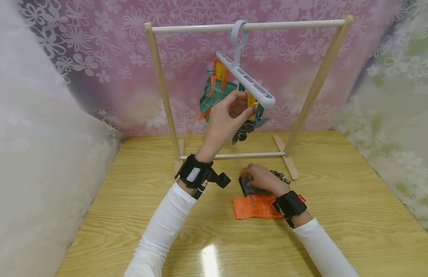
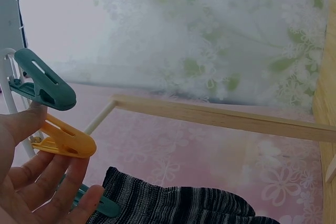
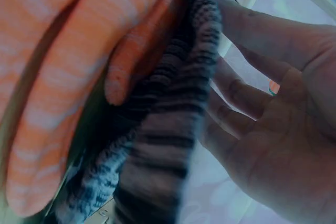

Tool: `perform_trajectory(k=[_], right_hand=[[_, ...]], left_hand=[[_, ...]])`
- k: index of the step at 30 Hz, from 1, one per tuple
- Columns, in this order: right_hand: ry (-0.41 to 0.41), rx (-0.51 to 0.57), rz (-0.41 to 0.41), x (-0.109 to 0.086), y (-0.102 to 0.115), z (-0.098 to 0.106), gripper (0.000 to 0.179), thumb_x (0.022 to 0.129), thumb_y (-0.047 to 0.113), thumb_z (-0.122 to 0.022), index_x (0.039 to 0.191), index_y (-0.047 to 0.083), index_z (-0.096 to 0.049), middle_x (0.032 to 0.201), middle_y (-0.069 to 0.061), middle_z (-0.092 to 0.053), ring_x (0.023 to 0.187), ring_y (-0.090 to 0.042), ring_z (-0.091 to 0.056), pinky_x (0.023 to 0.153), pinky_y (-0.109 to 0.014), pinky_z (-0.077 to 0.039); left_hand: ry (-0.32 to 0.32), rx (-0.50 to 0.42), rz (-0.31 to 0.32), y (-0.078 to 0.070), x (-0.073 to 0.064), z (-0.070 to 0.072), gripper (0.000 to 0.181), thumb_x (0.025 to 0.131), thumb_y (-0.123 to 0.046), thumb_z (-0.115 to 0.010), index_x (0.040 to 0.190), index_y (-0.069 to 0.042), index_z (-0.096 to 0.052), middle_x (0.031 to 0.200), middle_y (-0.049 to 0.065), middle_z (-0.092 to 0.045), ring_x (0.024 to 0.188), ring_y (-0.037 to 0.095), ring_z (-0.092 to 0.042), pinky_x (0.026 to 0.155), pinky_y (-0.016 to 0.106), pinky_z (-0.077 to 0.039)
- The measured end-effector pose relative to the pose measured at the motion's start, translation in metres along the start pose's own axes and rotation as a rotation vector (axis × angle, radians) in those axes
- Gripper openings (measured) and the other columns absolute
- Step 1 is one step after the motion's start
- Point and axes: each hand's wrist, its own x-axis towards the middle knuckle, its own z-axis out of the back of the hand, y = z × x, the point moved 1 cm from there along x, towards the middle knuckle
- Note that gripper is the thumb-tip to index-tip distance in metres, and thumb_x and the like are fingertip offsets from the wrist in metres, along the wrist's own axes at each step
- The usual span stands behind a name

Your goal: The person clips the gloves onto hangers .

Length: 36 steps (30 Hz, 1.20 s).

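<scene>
My left hand (image 1: 221, 118) is raised at the near end of the grey hanger (image 1: 253, 84), pinching a yellow clothespin (image 2: 71, 142) between thumb and fingers. Right above it is a green clothespin (image 2: 50, 85). A black-and-grey striped glove (image 2: 168, 199) hangs beyond the fingers, beside another green clip. Low over the table, my right hand (image 1: 264, 180) grips a second black-and-grey striped glove (image 1: 249, 188) near its cuff; the right wrist view shows its fabric (image 3: 163, 156) lifted against the fingers. An orange glove (image 1: 253, 207) lies flat just nearer to me, partly under the right wrist.
A wooden rack (image 1: 162, 84) carries the hanger by its hook (image 1: 239, 32) on the top bar. Green and orange gloves (image 1: 217, 94) hang by orange and yellow clips at the hanger's far end. The rack's foot (image 1: 286, 159) stands on the wooden table (image 1: 131, 215).
</scene>
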Motion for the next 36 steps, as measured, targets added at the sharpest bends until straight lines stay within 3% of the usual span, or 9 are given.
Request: perform_trajectory(k=[8, 14, 20, 27, 32, 36], right_hand=[[-0.022, -0.052, 0.030, 0.005, -0.001, -0.002, 0.026, 0.078, 0.000, -0.085, 0.098, 0.009, -0.072, 0.092, -0.008, -0.061, 0.083, -0.025, -0.060, 0.075, -0.038, -0.054], [-0.064, 0.013, 0.032, 0.003, -0.006, -0.001, 0.019, 0.081, -0.002, -0.082, 0.092, 0.011, -0.072, 0.090, -0.004, -0.068, 0.087, -0.028, -0.065, 0.080, -0.042, -0.056], [-0.155, 0.146, 0.021, -0.005, -0.012, 0.009, 0.014, 0.088, 0.002, -0.077, 0.095, 0.011, -0.070, 0.098, -0.006, -0.071, 0.099, -0.032, -0.067, 0.088, -0.047, -0.056], [-0.293, 0.237, 0.090, -0.012, -0.012, 0.028, 0.017, 0.088, 0.006, -0.078, 0.104, 0.007, -0.072, 0.100, -0.009, -0.073, 0.094, -0.030, -0.070, 0.083, -0.045, -0.058], [-0.320, 0.298, 0.044, -0.019, -0.010, 0.043, 0.020, 0.093, 0.007, -0.073, 0.113, 0.006, -0.071, 0.107, -0.013, -0.073, 0.097, -0.031, -0.070, 0.081, -0.043, -0.059], [-0.370, 0.284, 0.023, -0.022, -0.009, 0.052, 0.020, 0.096, 0.007, -0.069, 0.116, 0.004, -0.071, 0.109, -0.014, -0.073, 0.098, -0.032, -0.070, 0.079, -0.044, -0.058]], left_hand=[[-0.008, 0.004, 0.000, -0.001, -0.002, 0.000, 0.031, 0.097, -0.014, -0.071, 0.126, -0.003, -0.063, 0.114, 0.012, -0.071, 0.098, 0.017, -0.070, 0.087, 0.026, -0.057], [-0.003, 0.008, 0.005, -0.002, -0.001, -0.001, 0.032, 0.097, -0.015, -0.071, 0.126, -0.004, -0.063, 0.115, 0.011, -0.071, 0.096, 0.016, -0.070, 0.086, 0.025, -0.057], [0.005, -0.005, 0.001, -0.003, -0.001, -0.003, 0.033, 0.097, -0.016, -0.071, 0.127, -0.004, -0.063, 0.114, 0.011, -0.071, 0.096, 0.017, -0.069, 0.086, 0.026, -0.057], [-0.018, -0.004, 0.009, -0.003, -0.001, -0.004, 0.040, 0.096, -0.015, -0.073, 0.133, -0.002, -0.062, 0.112, 0.012, -0.071, 0.096, 0.020, -0.070, 0.087, 0.030, -0.058], [-0.029, -0.001, 0.011, -0.004, -0.001, -0.005, 0.041, 0.097, -0.013, -0.071, 0.134, -0.002, -0.060, 0.112, 0.014, -0.071, 0.097, 0.022, -0.070, 0.088, 0.030, -0.058], [-0.027, 0.010, 0.009, -0.003, 0.000, -0.005, 0.040, 0.097, -0.013, -0.071, 0.134, -0.001, -0.060, 0.112, 0.014, -0.071, 0.097, 0.022, -0.070, 0.088, 0.026, -0.057]])
